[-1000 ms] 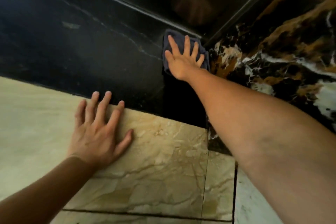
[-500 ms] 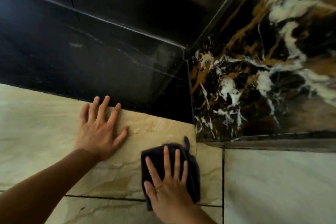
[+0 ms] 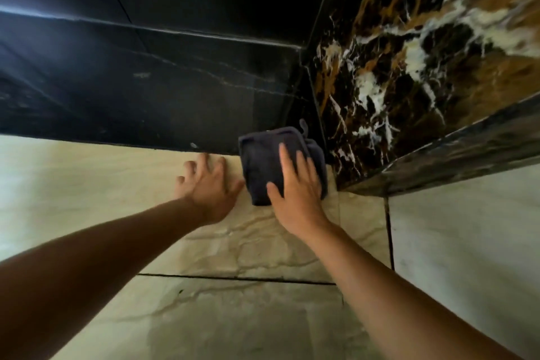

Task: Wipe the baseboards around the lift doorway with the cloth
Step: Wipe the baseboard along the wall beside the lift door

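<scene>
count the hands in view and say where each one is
2. The left hand rests on the beige floor tile, just left of the dark cloth. The right hand presses that cloth at the foot of the black baseboard.

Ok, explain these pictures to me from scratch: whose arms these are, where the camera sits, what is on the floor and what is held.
No machine here: these are a person's two bare arms, seen from a wide-angle camera worn on the head, looking down. The left hand rests flat on the beige floor tile. The right hand presses a folded dark cloth with straight fingers at the corner where the black baseboard meets the brown-veined marble panel. Nothing is gripped; the cloth is only pressed.
</scene>
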A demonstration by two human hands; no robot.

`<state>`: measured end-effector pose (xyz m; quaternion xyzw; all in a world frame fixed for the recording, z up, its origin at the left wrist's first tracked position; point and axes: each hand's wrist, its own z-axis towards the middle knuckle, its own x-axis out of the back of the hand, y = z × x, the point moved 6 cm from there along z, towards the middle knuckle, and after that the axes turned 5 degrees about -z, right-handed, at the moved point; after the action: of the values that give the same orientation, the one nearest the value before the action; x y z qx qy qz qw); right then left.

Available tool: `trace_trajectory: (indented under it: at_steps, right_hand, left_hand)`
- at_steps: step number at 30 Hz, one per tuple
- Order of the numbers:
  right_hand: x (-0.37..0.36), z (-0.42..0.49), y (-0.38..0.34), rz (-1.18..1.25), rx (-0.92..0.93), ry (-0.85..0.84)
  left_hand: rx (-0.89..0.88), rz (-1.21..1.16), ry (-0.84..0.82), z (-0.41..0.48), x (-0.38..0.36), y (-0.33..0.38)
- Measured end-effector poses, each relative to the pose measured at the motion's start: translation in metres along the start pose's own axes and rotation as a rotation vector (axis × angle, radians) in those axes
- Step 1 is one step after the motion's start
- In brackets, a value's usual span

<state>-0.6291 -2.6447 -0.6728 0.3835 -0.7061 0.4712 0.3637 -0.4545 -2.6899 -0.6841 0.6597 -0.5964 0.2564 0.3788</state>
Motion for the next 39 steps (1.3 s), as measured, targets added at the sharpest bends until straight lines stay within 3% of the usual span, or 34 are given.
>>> trace_trajectory:
  at_steps: [3, 7, 10, 12, 15, 19, 25, 29, 32, 36, 39]
  right_hand:
    - [0.003, -0.037, 0.020, -0.002, -0.175, 0.114]
    - [0.016, -0.023, 0.027, 0.292, -0.444, 0.211]
    - [0.014, -0.005, 0.037, 0.673, -0.732, 0.144]
    - [0.015, 0.006, 0.025, 1.017, -0.852, -0.009]
    - [0.041, 0.023, -0.027, 1.082, -0.715, -0.262]
    - [0.104, 0.045, -0.125, 0.994, -0.457, -0.386]
    - [0.179, 0.080, -0.311, 0.943, -0.148, -0.364]
    - [0.223, 0.110, -0.393, 0.986, -0.058, -0.281]
    - [0.220, 0.119, -0.453, 0.906, -0.033, -0.348]
    - [0.193, 0.121, -0.526, 0.785, 0.012, -0.460]
    - [0.166, 0.118, -0.579, 0.645, 0.068, -0.557]
  left_hand:
    - [0.082, -0.184, -0.009, -0.008, -0.002, 0.040]
    - [0.228, -0.457, 0.021, -0.010, -0.001, 0.074]
    - [0.184, -0.652, -0.110, -0.015, 0.005, 0.090]
    - [0.085, -0.717, -0.144, -0.020, 0.030, 0.092]
    - [0.033, -0.773, -0.112, -0.027, 0.088, 0.043]
    - [0.029, -0.899, -0.116, -0.027, 0.174, -0.056]
    - [-0.050, -1.027, -0.172, -0.032, 0.323, -0.140]
    - [-0.185, -1.233, -0.084, -0.030, 0.411, -0.191]
    - [-0.195, -1.531, 0.043, -0.036, 0.429, -0.254]
    - [-0.091, -1.584, 0.199, -0.054, 0.430, -0.336]
    - [0.016, -1.587, 0.203, -0.064, 0.417, -0.394]
